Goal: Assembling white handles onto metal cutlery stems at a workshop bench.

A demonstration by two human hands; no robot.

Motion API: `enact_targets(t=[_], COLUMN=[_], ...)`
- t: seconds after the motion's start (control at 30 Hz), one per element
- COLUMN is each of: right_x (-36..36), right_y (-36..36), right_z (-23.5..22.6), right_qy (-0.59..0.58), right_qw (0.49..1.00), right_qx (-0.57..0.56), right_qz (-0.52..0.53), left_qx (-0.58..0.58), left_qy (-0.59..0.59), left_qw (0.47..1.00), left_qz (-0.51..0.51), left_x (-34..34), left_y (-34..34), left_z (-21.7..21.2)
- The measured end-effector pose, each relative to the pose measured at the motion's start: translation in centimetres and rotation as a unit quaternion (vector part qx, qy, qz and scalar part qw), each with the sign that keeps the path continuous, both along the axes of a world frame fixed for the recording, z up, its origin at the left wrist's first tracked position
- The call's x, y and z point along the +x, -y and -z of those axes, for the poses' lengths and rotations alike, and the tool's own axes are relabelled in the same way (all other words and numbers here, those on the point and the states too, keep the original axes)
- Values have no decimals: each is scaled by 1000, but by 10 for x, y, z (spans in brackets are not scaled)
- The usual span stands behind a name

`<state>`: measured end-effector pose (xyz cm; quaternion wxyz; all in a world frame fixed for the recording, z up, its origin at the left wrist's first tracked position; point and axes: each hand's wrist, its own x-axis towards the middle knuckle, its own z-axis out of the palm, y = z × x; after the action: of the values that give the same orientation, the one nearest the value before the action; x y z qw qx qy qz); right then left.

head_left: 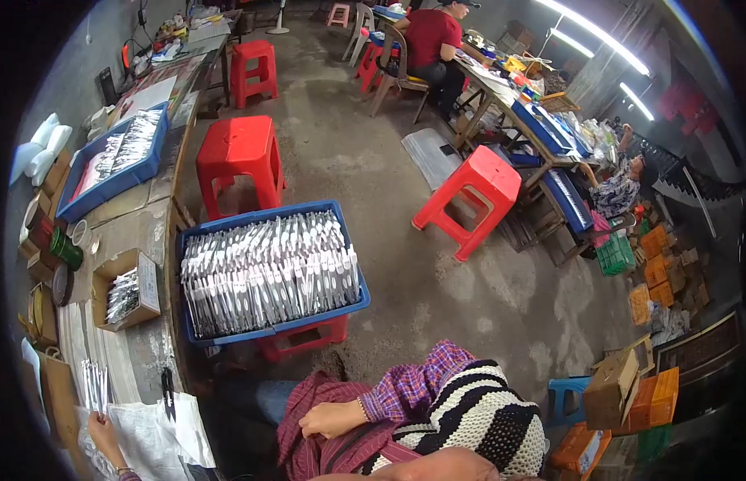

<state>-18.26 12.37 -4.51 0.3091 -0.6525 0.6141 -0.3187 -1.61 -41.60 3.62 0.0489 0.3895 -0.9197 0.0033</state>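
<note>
At the lower left, my left hand [106, 439] is closed around the lower end of a bundle of slim silver-and-white pen-like sticks [95, 386], upright above the workbench. Beside it a white plastic sheet [177, 429] lies on the bench, with black-handled scissors [168, 393] near its upper edge. My right hand [333, 419] is on my lap, its fingers curled into a maroon striped cloth [329, 457]. A blue tray [277, 331] packed with rows of similar slim pieces stands on a red stool in front of me. An open cardboard box [149, 293] with more of them is on the bench.
Another filled blue tray [108, 194] lies farther along the bench. Red stools [238, 152] [481, 180] stand on the concrete floor. At the right are cartons [613, 389] and orange crates [657, 244]. A person in a red shirt [427, 40] sits by a long cluttered table [501, 92]; another is farther right.
</note>
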Motion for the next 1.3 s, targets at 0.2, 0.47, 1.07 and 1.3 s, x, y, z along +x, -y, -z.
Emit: enact_targets(t=[0.2, 0.47, 1.07, 1.3], right_x=[12, 7, 3, 7], right_y=[4, 9, 9, 15], right_z=[38, 30, 29, 27], right_qy=[46, 102, 133, 141], right_qw=[998, 993, 983, 977], right_qx=[-32, -32, -93, -132], right_qz=[25, 56, 83, 92], left_qx=[-53, -67, 266, 249], left_qy=[-87, -279, -131, -173], left_qw=[995, 954, 942, 915], left_qz=[-25, -91, 160, 265], left_x=[15, 39, 0, 37], left_y=[23, 36, -206, -172], left_z=[1, -37, -57, 5])
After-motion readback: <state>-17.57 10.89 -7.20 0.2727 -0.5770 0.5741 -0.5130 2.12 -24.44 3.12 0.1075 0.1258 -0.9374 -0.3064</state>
